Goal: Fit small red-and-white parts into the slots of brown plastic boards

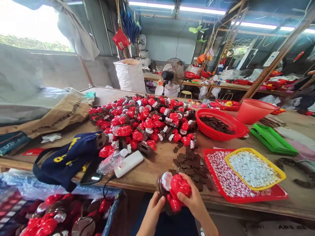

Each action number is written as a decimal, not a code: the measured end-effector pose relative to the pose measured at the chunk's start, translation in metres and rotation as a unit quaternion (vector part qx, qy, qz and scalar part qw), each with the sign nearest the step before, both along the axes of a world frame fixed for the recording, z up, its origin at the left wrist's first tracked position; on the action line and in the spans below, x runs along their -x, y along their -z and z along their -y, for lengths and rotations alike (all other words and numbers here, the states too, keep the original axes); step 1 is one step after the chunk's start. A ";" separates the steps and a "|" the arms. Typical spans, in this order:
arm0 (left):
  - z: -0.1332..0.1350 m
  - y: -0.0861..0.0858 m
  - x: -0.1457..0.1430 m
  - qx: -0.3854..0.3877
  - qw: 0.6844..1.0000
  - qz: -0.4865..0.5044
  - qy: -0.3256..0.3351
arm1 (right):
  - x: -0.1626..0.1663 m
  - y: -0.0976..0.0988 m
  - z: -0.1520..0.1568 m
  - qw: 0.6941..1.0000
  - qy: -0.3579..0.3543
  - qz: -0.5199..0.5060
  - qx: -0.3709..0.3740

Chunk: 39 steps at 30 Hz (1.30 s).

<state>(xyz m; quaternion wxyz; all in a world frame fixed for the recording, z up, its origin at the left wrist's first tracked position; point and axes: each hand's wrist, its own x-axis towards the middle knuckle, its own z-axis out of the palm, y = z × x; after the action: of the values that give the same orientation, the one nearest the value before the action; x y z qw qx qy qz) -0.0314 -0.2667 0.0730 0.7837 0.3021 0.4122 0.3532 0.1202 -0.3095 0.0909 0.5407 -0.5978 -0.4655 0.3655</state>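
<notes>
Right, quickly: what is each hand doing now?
Left hand: closed on the red toy.
Right hand: closed on the same red toy.

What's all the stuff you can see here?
toy pile: many, red-brown-white, table middle
basket: one, red, right of pile
loose brown pieces: many, brown, table front
flat tray: one, red, front right
yellow tray: one, yellow, on flat tray, holding white bits
tub: one, red, behind basket
green tray: one, green, far right
fan: one, black, back
bag: one, dark blue, left
held toy: one, red, between both hands
left hand: one, gripping held toy
right hand: one, gripping held toy
</notes>
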 end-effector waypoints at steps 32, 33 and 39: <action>-0.020 -0.021 -0.047 0.147 0.967 0.111 0.177 | -0.061 0.001 -0.001 0.966 -0.076 -0.242 0.048; -0.018 -0.020 -0.049 0.152 0.966 0.103 0.184 | -0.059 0.001 -0.002 0.966 -0.091 -0.236 0.045; -0.021 0.013 -0.043 0.019 0.972 0.064 0.226 | -0.037 0.006 -0.006 0.984 -0.087 -0.107 0.111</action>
<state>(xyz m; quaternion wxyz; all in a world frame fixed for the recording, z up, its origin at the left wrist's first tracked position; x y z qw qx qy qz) 0.0120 -0.2460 0.0598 0.8734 0.3493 0.2889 0.1781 0.1568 -0.3032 0.0849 0.4841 -0.5685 -0.4118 0.5224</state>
